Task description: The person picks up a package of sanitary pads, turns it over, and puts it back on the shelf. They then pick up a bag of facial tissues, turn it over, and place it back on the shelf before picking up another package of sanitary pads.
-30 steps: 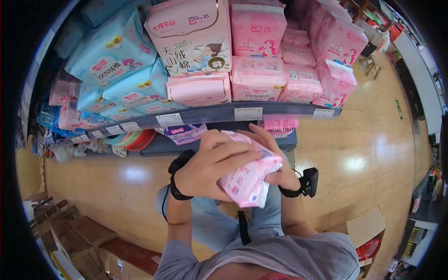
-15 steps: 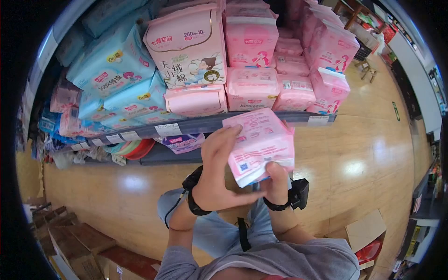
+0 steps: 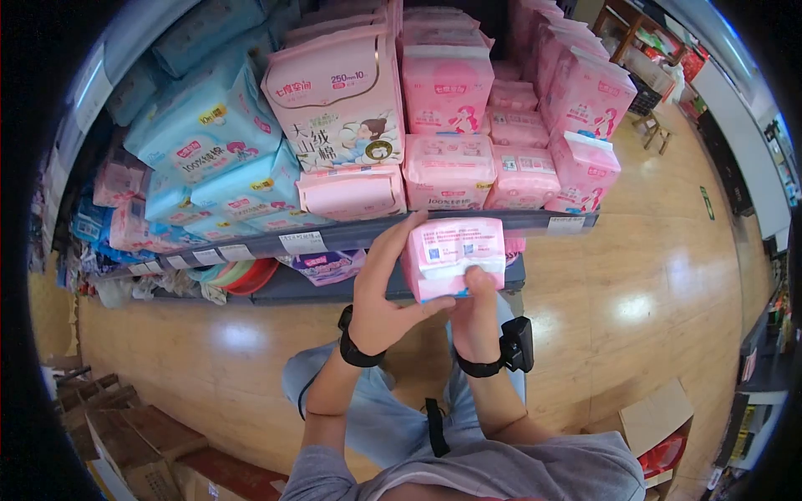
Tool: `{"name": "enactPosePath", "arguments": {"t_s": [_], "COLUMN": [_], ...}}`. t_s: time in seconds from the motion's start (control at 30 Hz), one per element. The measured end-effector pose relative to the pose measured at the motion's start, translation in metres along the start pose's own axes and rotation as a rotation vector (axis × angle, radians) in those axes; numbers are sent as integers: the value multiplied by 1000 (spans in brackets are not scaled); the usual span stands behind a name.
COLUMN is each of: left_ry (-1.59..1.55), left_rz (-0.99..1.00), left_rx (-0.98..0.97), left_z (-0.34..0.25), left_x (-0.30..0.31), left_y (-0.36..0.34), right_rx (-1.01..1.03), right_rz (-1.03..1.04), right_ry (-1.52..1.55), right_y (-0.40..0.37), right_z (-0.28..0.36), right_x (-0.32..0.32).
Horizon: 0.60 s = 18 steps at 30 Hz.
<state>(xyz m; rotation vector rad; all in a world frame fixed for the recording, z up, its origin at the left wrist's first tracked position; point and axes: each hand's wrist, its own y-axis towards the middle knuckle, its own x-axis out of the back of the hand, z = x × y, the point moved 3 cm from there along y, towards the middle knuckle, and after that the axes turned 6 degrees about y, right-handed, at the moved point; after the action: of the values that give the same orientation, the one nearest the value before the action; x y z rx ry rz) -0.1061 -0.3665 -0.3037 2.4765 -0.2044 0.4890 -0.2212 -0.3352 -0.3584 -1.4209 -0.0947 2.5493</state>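
Thumb of left hand (image 3: 376,313) raised to pink pack (image 3: 459,249) since earlier frame; fingers wide along its left side | pack tilted before shelf (image 3: 528,227) | right hand (image 3: 476,316) holding it, thumb on near face | step: seemingly turning pack; next move calls for steady support

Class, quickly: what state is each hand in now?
Left hand: open, around the lower-left corner of the boxy pink plastic package.
Right hand: closed, holding that package.
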Motion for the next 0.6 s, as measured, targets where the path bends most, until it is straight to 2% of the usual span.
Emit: {"name": "enactPosePath", "arguments": {"t_s": [0.07,0.23,0.3,0.6], "left_ry": [-60,-96,-234,-263], "left_rz": [-10,-10,60,59], "left_rx": [50,80,132,138], "left_z": [11,26,29,28], "left_x": [-2,-7,-9,-9], "left_y": [-1,-2,-2,-1], "right_rx": [-15,16,71,52], "right_rz": [-54,-16,-31,-36], "right_ry": [-45,-34,-83,-81], "right_y": [5,17,20,20], "right_z": [-2,-6,-6,-2], "right_x": [2,5,6,4]}}
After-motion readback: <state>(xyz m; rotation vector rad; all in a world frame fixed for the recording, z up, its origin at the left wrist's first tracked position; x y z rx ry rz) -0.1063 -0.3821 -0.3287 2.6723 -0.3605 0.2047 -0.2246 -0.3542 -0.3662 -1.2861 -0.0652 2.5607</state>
